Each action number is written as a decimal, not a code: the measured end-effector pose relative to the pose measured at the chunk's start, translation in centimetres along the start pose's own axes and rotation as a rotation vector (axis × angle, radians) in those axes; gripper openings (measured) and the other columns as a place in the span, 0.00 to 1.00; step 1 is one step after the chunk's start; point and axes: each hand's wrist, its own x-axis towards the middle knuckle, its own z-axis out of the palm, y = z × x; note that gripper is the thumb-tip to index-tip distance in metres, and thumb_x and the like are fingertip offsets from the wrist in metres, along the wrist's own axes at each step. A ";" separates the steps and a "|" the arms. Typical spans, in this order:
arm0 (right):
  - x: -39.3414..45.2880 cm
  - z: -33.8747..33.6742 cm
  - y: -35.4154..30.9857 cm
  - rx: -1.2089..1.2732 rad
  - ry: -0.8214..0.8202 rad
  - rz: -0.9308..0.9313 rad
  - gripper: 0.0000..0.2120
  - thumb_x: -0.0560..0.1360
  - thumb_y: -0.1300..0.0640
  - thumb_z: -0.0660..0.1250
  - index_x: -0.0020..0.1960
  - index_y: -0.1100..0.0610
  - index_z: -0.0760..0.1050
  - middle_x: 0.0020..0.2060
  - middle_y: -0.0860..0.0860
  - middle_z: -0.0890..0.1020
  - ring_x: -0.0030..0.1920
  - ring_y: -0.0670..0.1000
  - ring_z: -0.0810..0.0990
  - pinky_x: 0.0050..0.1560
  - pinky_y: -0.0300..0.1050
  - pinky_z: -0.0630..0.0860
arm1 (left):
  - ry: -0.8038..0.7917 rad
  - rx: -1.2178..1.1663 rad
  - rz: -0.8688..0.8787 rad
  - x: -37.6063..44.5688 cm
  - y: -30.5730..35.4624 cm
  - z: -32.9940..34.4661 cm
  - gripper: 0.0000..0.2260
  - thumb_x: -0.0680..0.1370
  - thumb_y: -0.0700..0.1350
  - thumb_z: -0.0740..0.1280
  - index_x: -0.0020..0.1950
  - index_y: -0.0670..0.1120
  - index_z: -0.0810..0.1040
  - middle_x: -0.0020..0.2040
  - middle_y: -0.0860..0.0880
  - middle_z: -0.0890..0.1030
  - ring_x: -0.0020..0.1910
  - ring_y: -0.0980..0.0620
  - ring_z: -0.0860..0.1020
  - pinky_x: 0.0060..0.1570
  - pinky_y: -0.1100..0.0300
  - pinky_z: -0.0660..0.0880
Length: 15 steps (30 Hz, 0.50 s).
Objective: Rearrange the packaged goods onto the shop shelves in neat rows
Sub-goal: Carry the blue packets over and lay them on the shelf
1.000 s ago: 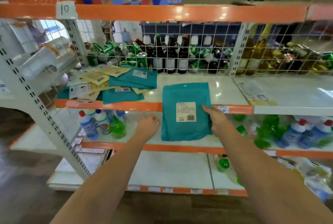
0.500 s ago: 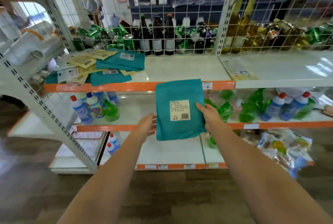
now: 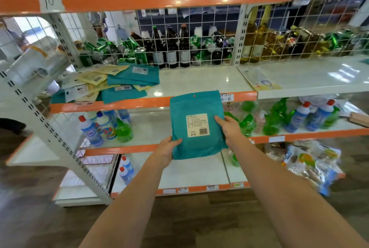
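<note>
I hold a teal packet (image 3: pixel 194 108) with a white barcode label upright in front of the shelf's orange edge. My left hand (image 3: pixel 166 151) grips its lower left corner and my right hand (image 3: pixel 229 128) grips its right side. On the white middle shelf (image 3: pixel 199 82) lies a loose heap at the left: two more teal packets (image 3: pixel 133 77) and several yellow flat packets (image 3: pixel 93 78), overlapping and askew.
A wire grid (image 3: pixel 189 28) backs the shelf, with bottles and green cans behind it. Below stand blue-and-white bottles (image 3: pixel 90 131) and green spray bottles (image 3: pixel 273 120). Clear bagged goods (image 3: pixel 311 165) sit at the lower right. A flat card (image 3: pixel 261 84) lies on the right-hand shelf.
The teal packet has come away from the shelf toward me and sits lower. My left hand, which hung free beside it, now grips its lower corner.
</note>
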 end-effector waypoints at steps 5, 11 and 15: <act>-0.2 1.0 0.4 -0.301 0.107 -0.041 0.13 0.80 0.59 0.60 0.61 0.65 0.72 0.57 0.59 0.78 0.52 0.57 0.77 0.54 0.50 0.74 | 0.089 0.062 0.052 -0.5 0.3 -0.5 0.15 0.79 0.39 0.64 0.65 0.42 0.72 0.63 0.46 0.76 0.59 0.46 0.75 0.58 0.50 0.74; -1.0 4.1 -0.6 -0.518 0.104 -0.089 0.14 0.77 0.58 0.60 0.60 0.64 0.73 0.53 0.59 0.80 0.47 0.54 0.76 0.43 0.43 0.74 | 0.224 0.180 0.232 -0.5 1.8 -0.1 0.14 0.79 0.37 0.64 0.64 0.39 0.71 0.57 0.44 0.77 0.52 0.47 0.76 0.49 0.55 0.74; -2.0 7.5 -1.0 -0.406 -0.091 -0.023 0.16 0.79 0.51 0.61 0.58 0.64 0.74 0.56 0.60 0.79 0.50 0.56 0.76 0.49 0.47 0.71 | 0.312 0.513 0.343 -0.5 1.8 0.8 0.13 0.77 0.40 0.65 0.61 0.41 0.73 0.58 0.41 0.79 0.55 0.43 0.78 0.54 0.52 0.76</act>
